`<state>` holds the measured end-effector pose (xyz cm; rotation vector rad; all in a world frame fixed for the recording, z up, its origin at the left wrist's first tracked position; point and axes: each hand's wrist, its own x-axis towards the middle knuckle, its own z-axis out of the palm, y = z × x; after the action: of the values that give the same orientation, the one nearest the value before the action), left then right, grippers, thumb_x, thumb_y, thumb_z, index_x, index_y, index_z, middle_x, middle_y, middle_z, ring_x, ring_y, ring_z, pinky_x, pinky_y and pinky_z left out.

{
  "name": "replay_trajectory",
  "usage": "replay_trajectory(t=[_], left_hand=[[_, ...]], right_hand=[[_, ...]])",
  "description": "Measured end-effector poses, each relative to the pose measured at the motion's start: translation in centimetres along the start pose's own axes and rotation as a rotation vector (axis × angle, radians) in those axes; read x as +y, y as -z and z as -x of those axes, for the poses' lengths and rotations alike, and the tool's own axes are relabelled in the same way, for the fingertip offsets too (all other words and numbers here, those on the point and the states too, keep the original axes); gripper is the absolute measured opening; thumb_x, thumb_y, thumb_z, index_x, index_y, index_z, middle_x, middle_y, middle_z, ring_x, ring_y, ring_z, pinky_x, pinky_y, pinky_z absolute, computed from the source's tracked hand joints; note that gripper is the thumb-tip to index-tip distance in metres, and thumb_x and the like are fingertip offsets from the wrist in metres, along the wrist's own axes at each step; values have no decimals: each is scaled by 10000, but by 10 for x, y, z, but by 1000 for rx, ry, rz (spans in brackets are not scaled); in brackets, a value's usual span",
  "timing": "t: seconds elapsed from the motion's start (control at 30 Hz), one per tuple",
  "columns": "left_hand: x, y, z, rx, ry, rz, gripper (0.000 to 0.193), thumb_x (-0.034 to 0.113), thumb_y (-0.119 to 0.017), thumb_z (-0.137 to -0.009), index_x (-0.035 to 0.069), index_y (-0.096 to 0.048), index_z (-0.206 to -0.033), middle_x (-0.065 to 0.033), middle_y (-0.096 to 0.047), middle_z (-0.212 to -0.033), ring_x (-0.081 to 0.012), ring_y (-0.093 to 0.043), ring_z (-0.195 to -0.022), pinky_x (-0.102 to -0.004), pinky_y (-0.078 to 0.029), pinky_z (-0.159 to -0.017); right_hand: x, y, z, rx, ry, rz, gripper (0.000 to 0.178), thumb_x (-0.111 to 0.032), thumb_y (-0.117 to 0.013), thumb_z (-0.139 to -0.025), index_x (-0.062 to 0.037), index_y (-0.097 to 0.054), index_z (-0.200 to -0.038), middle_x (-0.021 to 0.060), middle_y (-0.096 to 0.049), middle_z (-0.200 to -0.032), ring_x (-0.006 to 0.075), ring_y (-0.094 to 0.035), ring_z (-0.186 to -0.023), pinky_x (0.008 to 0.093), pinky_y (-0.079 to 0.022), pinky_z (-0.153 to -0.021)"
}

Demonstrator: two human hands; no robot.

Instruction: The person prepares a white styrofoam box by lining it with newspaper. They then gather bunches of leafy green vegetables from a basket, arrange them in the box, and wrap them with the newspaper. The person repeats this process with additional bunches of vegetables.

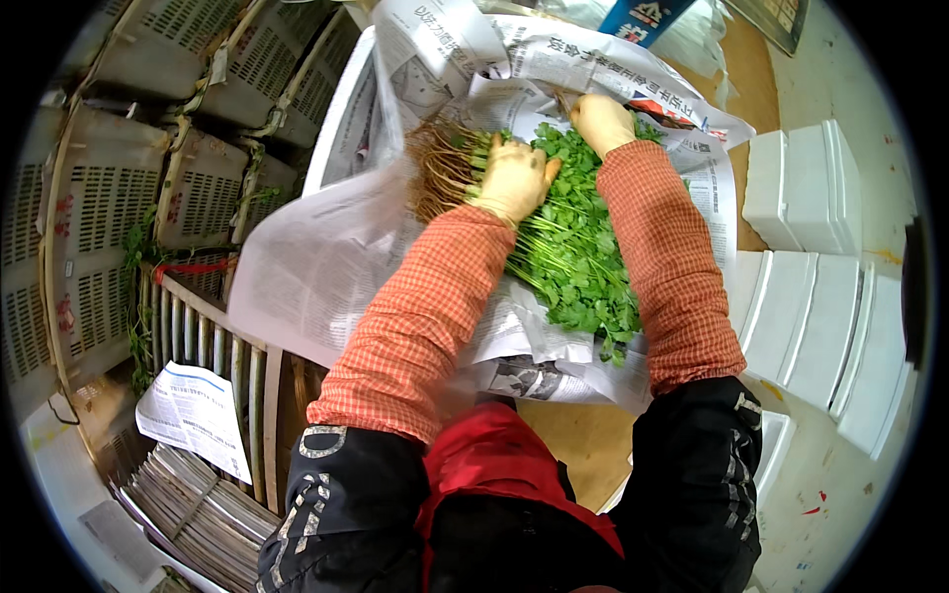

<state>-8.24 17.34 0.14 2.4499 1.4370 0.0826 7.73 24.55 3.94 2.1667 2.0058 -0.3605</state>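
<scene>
Leafy greens (583, 262) with long thin stems lie in a thick layer, their brown roots (440, 173) bunched toward the left. My left hand (516, 180), in a pale yellow glove, rests over the stems beside the roots, fingers spread and thumb apart. At the far edge of the leaves my right hand (603, 124), gloved alike, is closed with its fingertips curled down by the paper; what they grip is hidden. Sheets of newspaper (583, 59) line the white box (331, 119) under the greens, and thin translucent sheeting (306, 262) hangs over its left side.
Stacked plastic crates (109, 198) fill the left side, above a slatted wooden rack (213, 331). A pile of folded newspapers (193, 514) sits at lower left. White foam boxes (806, 321) stand at the right. A blue package (643, 18) lies beyond the box.
</scene>
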Motion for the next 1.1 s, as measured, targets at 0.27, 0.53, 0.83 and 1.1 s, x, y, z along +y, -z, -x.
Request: replay_trajectory(t=[0.27,0.53,0.83,1.1], left_hand=[[-2,-14,12,293,-82,-5,425,385,-443,-970,40,-669,-867,-152,-673,-862,-292,-615,-908,-498,-341,-1029],[4,0,19,117,-72,-72,457,391,-389,-998,36,-663,-913,-159,-676,-948,-266,-620,-958,-450,-333,-1061],[-1,-1,22,165,-162,-18,450,381,-414,-988,43,-677,-852,-132,-672,-829,-244,-622,-845,-442,-358,-1044],[-5,1,23,211,-212,13,423,353,-441,-981,41,-670,-810,-117,-670,-809,-238,-617,-844,-447,-376,-1032]], right_hand=[[-7,-19,-10,-67,52,82,408,-365,-645,-803,-32,-691,-1034,205,-661,-1047,365,-636,-974,426,-495,-857],[-6,21,34,61,416,108,245,-300,-572,-859,-129,-699,-980,141,-690,-879,335,-660,-856,434,-511,-786],[-21,27,-15,16,568,245,232,-264,-569,-883,-123,-710,-1002,144,-691,-905,326,-661,-855,433,-516,-793],[79,65,45,230,60,-614,228,-204,-602,-900,-50,-696,-1040,63,-690,-778,138,-609,-625,263,-474,-600]])
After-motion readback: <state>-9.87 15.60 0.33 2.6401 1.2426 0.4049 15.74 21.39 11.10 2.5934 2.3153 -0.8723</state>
